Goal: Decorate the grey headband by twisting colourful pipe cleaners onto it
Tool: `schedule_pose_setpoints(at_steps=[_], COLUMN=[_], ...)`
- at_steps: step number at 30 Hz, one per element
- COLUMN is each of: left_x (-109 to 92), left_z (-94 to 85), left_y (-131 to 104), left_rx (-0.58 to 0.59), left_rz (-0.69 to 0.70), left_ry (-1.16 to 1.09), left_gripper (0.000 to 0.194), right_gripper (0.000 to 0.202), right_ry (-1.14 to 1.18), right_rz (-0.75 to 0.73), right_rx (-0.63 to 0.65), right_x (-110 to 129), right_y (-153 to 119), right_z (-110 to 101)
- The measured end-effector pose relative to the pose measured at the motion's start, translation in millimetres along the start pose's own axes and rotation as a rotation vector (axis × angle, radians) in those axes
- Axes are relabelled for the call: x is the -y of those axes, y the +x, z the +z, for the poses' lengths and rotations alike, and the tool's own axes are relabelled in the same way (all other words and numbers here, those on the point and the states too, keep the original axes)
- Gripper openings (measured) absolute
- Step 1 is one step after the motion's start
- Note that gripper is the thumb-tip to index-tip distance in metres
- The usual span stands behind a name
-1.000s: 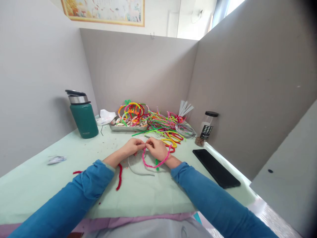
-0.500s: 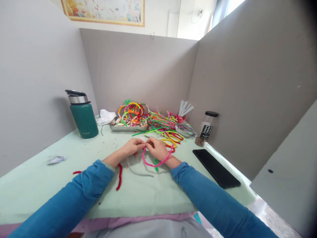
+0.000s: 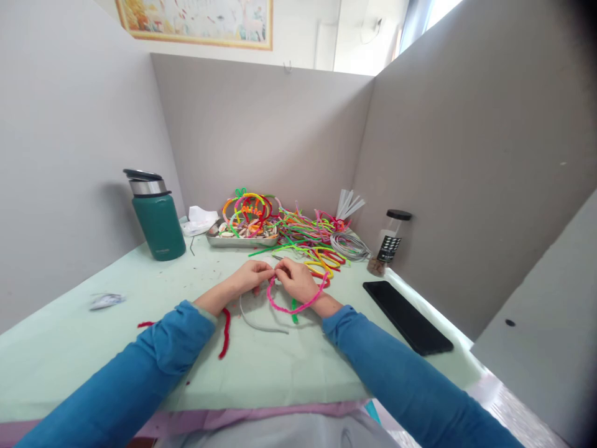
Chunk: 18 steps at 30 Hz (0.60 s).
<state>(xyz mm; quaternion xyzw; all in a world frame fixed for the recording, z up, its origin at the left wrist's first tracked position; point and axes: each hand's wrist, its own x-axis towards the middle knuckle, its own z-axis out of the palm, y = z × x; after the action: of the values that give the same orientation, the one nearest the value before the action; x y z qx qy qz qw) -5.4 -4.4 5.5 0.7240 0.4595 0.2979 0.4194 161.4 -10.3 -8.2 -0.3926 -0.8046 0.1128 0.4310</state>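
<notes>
My left hand (image 3: 254,275) and my right hand (image 3: 295,279) meet above the middle of the table, fingertips pinched close together. Between them they grip one end of a pink pipe cleaner (image 3: 289,310), which curves down in a loop and back up over my right wrist. Exactly how the end is bent is hidden by my fingers. Below the hands lie a grey wire (image 3: 261,326) and a short green pipe cleaner (image 3: 294,310). A dark red pipe cleaner piece (image 3: 226,336) rests beside my left forearm.
At the back stand a metal tray (image 3: 242,242) of shells with colourful pipe-cleaner hoops, a heap of pipe cleaners (image 3: 308,227) and a wire coil (image 3: 349,246). A green bottle (image 3: 159,224) is left; a clear jar (image 3: 388,246) and black phone (image 3: 405,316) are right. Grey partitions (image 3: 261,124) enclose the table.
Almost nothing differs. Both hands stay in place with their fingertips together, and the pink loop has shifted only very slightly.
</notes>
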Motion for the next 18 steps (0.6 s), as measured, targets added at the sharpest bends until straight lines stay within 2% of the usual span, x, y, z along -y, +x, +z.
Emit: schedule_pose_setpoints(at_steps=[7,18], left_x=[-1.0,0.6], left_z=[-0.1,0.4], left_y=[-1.7,0.2], left_rx=[0.003,0.009], left_rz=[0.028,-0.015], left_ry=[0.01,-0.012], left_gripper=[0.041,0.042], right_gripper=[0.008,0.008], right_ry=[-0.004,-0.007], right_rz=[0.009,-0.004], right_rx=[0.001,0.002], right_x=[1.5,0.0], right_y=[0.2,0.1], right_z=[-0.9,0.1])
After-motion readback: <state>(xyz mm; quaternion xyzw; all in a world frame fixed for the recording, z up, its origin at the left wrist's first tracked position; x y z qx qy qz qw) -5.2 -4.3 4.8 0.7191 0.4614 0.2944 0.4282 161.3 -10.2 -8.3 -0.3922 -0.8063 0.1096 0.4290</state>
